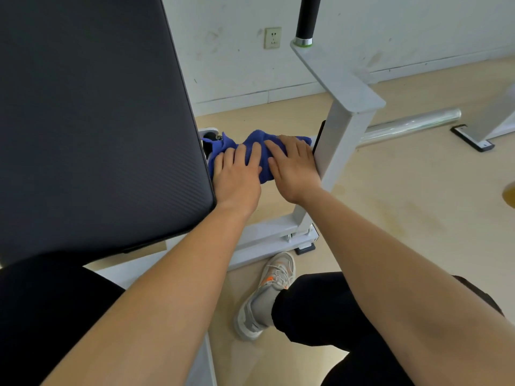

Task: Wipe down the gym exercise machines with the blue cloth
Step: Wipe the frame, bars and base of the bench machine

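The blue cloth lies bunched on a low white part of the exercise machine, between the big black back pad and a white upright post. My left hand presses flat on the cloth's left half, fingers straight. My right hand presses flat on its right half, next to the post. What lies under the cloth is hidden.
A white angled arm with a black grip rises above the post. The white base rail runs along the floor by my grey shoe. A chrome bar lies on the beige floor. A wall socket is behind.
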